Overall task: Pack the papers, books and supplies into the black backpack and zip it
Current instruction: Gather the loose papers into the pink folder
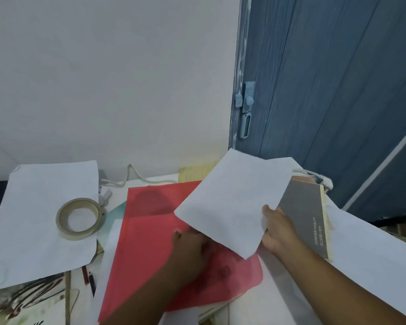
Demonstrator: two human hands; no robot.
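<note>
Both my hands hold a white sheet of paper lifted above the desk. My right hand pinches its right lower edge, thumb on top. My left hand grips its lower left edge from underneath. Below lies a red plastic folder on more white papers. A grey book with a yellowish page edge lies just right of my right hand. A roll of masking tape sits on another white sheet at the left. No black backpack is in view.
A white wall stands behind the desk and a blue door with a latch is at the right. A white cable runs along the back. Pencils and printed papers lie at the lower left. A yellow item peeks out behind the folder.
</note>
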